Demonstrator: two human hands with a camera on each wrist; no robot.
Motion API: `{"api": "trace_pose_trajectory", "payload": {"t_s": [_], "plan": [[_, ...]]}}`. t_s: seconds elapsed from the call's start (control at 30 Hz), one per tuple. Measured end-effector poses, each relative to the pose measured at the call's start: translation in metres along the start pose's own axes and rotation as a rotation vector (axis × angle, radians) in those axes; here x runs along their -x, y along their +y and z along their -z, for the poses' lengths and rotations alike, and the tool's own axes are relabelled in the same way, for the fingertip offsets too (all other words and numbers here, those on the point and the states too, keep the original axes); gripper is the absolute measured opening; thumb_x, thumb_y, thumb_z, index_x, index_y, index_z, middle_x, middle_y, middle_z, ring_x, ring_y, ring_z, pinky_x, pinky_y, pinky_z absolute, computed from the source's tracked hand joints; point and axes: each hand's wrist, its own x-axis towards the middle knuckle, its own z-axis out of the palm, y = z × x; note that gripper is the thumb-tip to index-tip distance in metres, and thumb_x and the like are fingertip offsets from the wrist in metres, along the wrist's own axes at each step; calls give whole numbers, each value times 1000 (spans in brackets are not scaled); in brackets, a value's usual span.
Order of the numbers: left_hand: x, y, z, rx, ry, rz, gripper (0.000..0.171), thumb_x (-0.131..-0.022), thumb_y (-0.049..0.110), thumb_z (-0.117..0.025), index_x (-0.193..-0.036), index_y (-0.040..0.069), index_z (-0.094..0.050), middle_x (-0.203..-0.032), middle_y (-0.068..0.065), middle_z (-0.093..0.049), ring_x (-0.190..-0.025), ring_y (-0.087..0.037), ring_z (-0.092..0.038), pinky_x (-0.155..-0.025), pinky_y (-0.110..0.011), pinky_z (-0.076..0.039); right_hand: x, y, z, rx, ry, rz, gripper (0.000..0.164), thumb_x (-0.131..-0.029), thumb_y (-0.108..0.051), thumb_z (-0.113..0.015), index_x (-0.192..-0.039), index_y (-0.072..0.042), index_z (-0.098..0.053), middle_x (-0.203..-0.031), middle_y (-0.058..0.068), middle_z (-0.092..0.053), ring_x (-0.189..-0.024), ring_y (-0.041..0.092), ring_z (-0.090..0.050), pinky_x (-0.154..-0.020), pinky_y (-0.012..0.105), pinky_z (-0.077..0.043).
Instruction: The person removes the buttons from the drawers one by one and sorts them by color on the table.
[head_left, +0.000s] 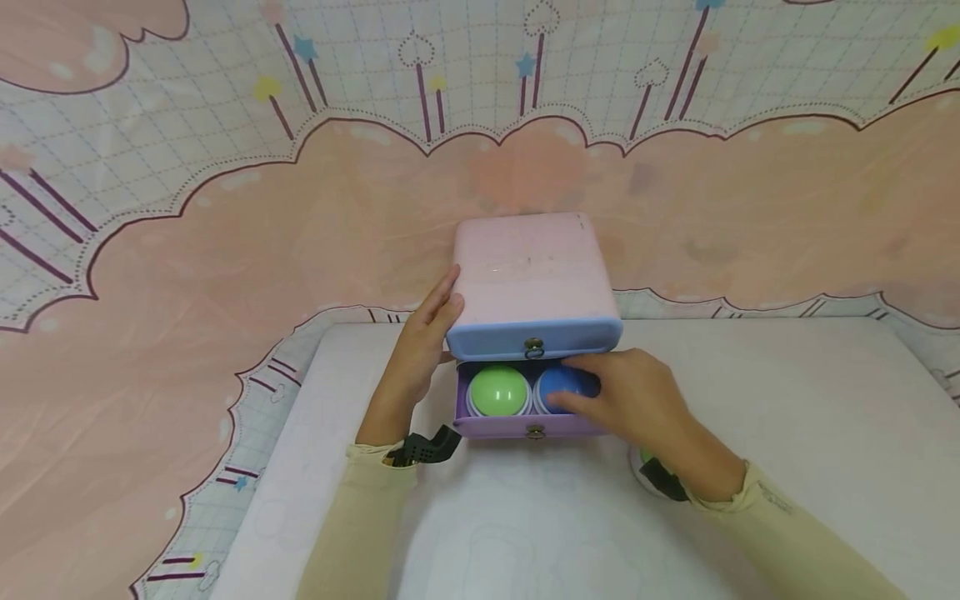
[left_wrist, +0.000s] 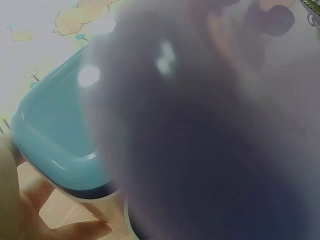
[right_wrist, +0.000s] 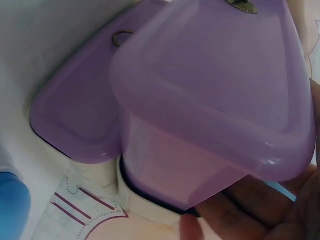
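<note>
A small chest with a pink top has a light blue upper drawer and a lower purple drawer that is pulled out. Inside the purple drawer a green dome with a white rim lies beside a similar blue dome. My right hand holds the blue dome between thumb and fingers, covering its right part. With fingers extended, my left hand rests against the chest's left side. In the right wrist view, fingers reach behind a purple drawer front.
Under my right wrist, another round thing with a white rim and some green shows on the white table, mostly hidden. A patterned cloth hangs behind the table. A large blurred purple surface blocks much of the left wrist view.
</note>
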Motion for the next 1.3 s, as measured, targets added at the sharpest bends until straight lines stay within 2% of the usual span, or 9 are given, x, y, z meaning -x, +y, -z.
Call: {"api": "trace_pose_trajectory", "payload": {"t_s": [0.13, 0.27, 0.43, 0.63, 0.77, 0.93, 1.07, 1.3], "plan": [[0, 0, 0, 3, -1, -4, 52, -103, 52, -54, -152, 54, -38, -168, 18, -22, -153, -29, -30, -103, -73, -42, -5, -2, -1, 20, -40, -10, 44, -77, -59, -83, -107, -27, -79, -74, -6, -68, -63, 13, -56, -51, 30, -41], [0, -1, 0, -5, 2, -5, 52, -102, 53, -54, -152, 54, -38, -168, 17, -23, -153, -28, -30, -102, -73, -42, -9, -4, 0, 10, -85, -29, 49, -73, -60, -86, -108, -26, -78, -77, -5, -65, -65, 15, -52, -50, 29, -36], [-1, -1, 0, -19, 5, -5, 52, -103, 53, -54, -152, 55, -37, -168, 16, -23, -153, -30, -30, -101, -72, -44, -11, -4, 2, 28, -114, 1, 55, -67, -60, -90, -104, -22, -76, -80, -5, -64, -68, 15, -51, -51, 28, -35], [-1, -2, 1, -29, 7, -4, 52, -103, 53, -53, -151, 56, -37, -168, 16, -23, -154, -31, -30, -101, -74, -42, -13, -4, 2, 29, -134, 10, 49, -65, -57, -92, -93, -20, -75, -71, -7, -58, -65, 14, -48, -51, 27, -33], [-1, -2, 1, -31, 7, -6, 51, -103, 53, -53, -151, 56, -37, -168, 16, -23, -153, -32, -30, -101, -74, -42, -13, -5, 2, 28, -159, -12, 50, -66, -53, -93, -98, -18, -79, -78, -7, -67, -68, 13, -54, -54, 29, -42], [-1, -1, 1, -34, 7, -8, 52, -102, 54, -53, -151, 56, -36, -168, 15, -23, -154, -33, -30, -101, -74, -42, -13, -4, 4, 41, -176, -37, 54, -67, -46, -95, -110, -18, -79, -98, -1, -76, -82, 19, -68, -67, 39, -56], [0, 0, 0, -31, 5, -8, 52, -103, 53, -53, -152, 55, -36, -168, 16, -23, -154, -32, -29, -101, -74, -42, -14, -5, 3, 48, -183, -40, 59, -66, -41, -97, -117, -18, -77, -108, 3, -77, -90, 24, -71, -73, 45, -59], [0, 0, 0, -13, 4, -8, 51, -104, 50, -53, -152, 53, -38, -168, 16, -23, -153, -31, -31, -101, -72, -44, -15, -7, -1, 65, -185, -35, 59, -64, -42, -97, -115, -19, -76, -110, 3, -75, -95, 25, -70, -79, 47, -59]]}}
